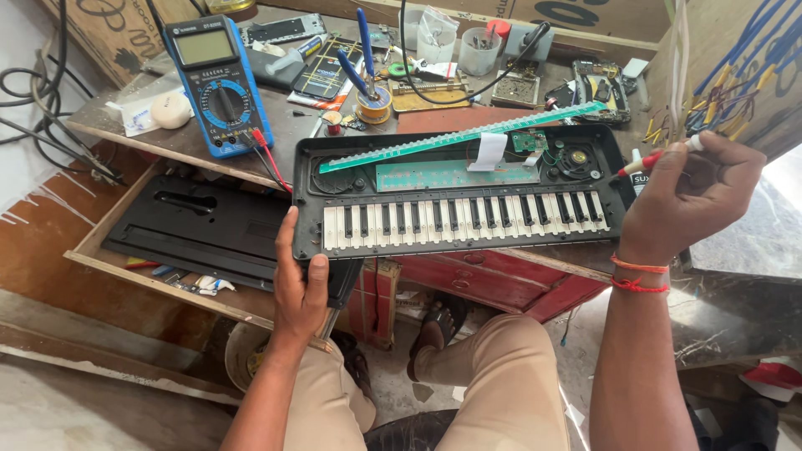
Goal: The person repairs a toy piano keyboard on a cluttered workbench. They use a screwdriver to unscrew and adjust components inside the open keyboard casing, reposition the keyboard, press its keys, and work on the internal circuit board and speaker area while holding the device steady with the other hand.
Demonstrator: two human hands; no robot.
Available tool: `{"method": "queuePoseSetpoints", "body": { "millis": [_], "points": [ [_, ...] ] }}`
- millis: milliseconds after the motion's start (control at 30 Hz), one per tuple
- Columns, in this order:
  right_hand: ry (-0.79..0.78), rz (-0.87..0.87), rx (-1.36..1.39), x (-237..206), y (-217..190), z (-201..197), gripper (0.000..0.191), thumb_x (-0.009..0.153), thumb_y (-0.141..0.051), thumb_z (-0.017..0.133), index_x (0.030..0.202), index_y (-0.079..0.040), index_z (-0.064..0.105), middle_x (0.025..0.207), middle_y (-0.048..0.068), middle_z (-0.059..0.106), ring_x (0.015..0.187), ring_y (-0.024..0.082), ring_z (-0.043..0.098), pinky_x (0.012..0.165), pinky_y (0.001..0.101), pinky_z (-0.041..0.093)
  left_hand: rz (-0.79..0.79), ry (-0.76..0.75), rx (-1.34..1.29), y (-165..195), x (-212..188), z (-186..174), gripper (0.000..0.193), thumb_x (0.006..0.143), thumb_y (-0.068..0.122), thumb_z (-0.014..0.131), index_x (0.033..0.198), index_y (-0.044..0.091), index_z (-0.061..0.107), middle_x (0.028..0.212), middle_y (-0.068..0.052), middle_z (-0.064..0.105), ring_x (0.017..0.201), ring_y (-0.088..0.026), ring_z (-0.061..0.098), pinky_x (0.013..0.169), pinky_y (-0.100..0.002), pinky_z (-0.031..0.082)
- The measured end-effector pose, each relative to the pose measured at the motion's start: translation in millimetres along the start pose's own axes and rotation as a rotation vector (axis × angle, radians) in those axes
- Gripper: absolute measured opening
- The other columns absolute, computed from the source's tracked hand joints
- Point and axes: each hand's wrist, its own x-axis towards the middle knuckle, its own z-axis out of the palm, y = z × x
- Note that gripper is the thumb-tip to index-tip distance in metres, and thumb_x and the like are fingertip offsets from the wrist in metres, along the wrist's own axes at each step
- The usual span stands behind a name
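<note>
Head view, looking down past the person's knees at a cluttered wooden desk (276,138). Far left: dark cables (38,108) trailed off the desk edge. Beside them a blue multimeter (215,83) stood tilted against the clutter, its red and black leads (269,159) running down toward the keyboard. Below it, an open drawer (167,280) held a long black plastic cover (205,230).

Left hand (301,284) gripped the near left corner of the small black keyboard (459,217); thumb lay up on the front edge beside the first white keys, fingers curled shut underneath the case. Keyboard rested across the desk front, top cover off, key row toward the person. Inside: a green circuit board (443,174), a long pale green strip (459,138) lying slanted across the open case, and a white ribbon cable (489,152).

Behind, mid-desk: blue-handled pliers (361,58) stood in a solder spool (373,104); small clear tubs (480,50) of parts further back.

Right hand (689,196) held the keyboard's right end, fingers closed round a red-and-white screwdriver (660,157), tip pointing left toward the case. Red thread bands (639,276) circled the wrist. Far right: a bundle of blue and yellow wires (735,75).
</note>
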Motion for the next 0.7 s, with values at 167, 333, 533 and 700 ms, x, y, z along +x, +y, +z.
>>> {"method": "queuePoseSetpoints", "body": {
  "millis": [167,333,533,700],
  "points": [
    [0.006,0.008,0.002,1.0,2.4,0.4,0.017,0.112,0.017,0.055,0.122,0.004,0.050,0.106,0.013,0.064,0.089,0.018,0.074,0.082,0.0272,0.063,0.003,0.000,-0.027,2.8,1.8,1.2,0.073,0.108,0.048,0.047,0.163,0.005,0.026,0.128,-0.016,0.066,0.111,-0.020,0.066,0.098,-0.035,0.052],
    [0.021,0.014,0.027,0.9,4.1,-0.8,0.015,0.114,0.015,0.057,0.122,0.004,0.050,0.105,0.013,0.063,0.087,0.018,0.073,0.081,0.0278,0.063,-0.009,-0.008,-0.056,4.2,0.9,2.1,0.075,0.108,0.049,0.048,0.163,0.003,0.023,0.132,-0.017,0.065,0.118,-0.022,0.065,0.102,-0.036,0.051],
    [0.019,0.008,-0.010,1.2,1.5,-1.0,0.013,0.115,0.014,0.056,0.122,0.004,0.051,0.100,0.012,0.065,0.086,0.018,0.073,0.078,0.0257,0.061,0.033,-0.010,-0.035,0.0,0.4,1.9,0.073,0.111,0.048,0.046,0.164,0.003,0.023,0.139,-0.020,0.061,0.125,-0.024,0.063,0.108,-0.037,0.049],
    [0.016,0.010,-0.021,2.3,-1.2,-0.3,0.014,0.114,0.015,0.057,0.121,0.004,0.051,0.099,0.012,0.064,0.084,0.018,0.072,0.077,0.0260,0.060,0.008,-0.018,-0.037,-0.2,-0.6,1.4,0.074,0.110,0.049,0.046,0.164,0.003,0.023,0.139,-0.020,0.060,0.124,-0.024,0.063,0.106,-0.037,0.050]
  ]
}}
